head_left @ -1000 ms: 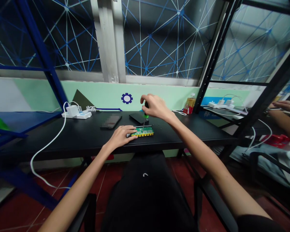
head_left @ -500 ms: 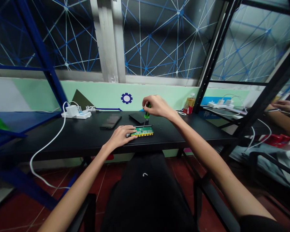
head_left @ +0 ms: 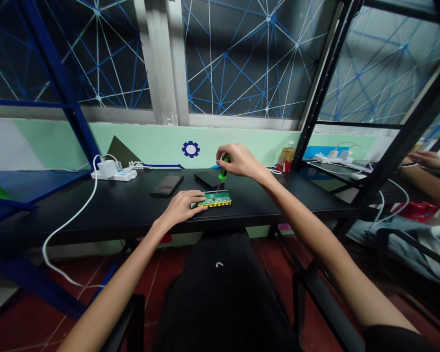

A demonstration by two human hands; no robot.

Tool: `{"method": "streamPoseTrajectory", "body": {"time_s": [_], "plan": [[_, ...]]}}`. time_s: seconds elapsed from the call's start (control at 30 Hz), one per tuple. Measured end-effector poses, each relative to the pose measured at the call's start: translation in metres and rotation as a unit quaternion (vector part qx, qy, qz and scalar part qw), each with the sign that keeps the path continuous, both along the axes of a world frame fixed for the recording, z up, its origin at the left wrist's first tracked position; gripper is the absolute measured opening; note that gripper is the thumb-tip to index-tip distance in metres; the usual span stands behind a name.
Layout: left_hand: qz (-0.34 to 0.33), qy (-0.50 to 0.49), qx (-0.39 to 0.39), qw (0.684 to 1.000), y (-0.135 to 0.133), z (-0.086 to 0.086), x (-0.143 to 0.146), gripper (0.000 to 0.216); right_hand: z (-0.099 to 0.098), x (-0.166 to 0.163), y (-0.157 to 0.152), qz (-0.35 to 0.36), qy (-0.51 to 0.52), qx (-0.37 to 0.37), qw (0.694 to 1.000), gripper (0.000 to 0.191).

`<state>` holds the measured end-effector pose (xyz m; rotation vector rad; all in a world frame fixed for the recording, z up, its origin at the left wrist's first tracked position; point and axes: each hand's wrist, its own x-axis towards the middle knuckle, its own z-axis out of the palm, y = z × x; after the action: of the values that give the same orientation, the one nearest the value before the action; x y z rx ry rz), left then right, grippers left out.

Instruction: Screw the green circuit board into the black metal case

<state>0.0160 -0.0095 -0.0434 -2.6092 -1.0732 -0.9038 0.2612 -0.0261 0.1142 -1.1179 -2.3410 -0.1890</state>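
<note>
A small green circuit board (head_left: 216,199) with a yellow front edge lies on the black table (head_left: 124,208) near its front. My left hand (head_left: 179,207) rests flat on the table with its fingers pressed on the board's left end. My right hand (head_left: 238,161) is closed round the green and black handle of a screwdriver (head_left: 222,175). The screwdriver stands nearly upright with its thin tip down on the board.
A dark phone (head_left: 166,185) and a flat black slab (head_left: 208,179) lie behind the board. A white power strip (head_left: 113,172) with a cable trailing off the table sits at the back left. A drink bottle (head_left: 286,157) stands at the right. Another person's arm (head_left: 430,177) is at the far right.
My right hand has shifted its grip on the screwdriver, so more of the green handle shows now. My left hand and the board have stayed put.
</note>
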Motion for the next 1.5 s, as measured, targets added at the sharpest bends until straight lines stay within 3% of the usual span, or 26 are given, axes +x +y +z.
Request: {"method": "streamPoseTrajectory", "body": {"time_s": [0.37,1.27,1.5], "plan": [[0.002,-0.008,-0.008,1.0,0.0009,-0.0011,-0.0008,0.036,-0.0027,-0.0095,-0.0041,-0.028,-0.035,0.039,0.998,0.033],[0.0,-0.01,-0.003,1.0,-0.0033,0.002,0.002,0.032,-0.0069,-0.007,0.0025,0.016,0.015,0.035,0.999,0.017],[0.003,-0.009,0.003,1.0,-0.0044,0.0017,0.0022,0.032,-0.0099,-0.0063,-0.0011,0.038,0.018,0.039,0.998,0.024]]}}
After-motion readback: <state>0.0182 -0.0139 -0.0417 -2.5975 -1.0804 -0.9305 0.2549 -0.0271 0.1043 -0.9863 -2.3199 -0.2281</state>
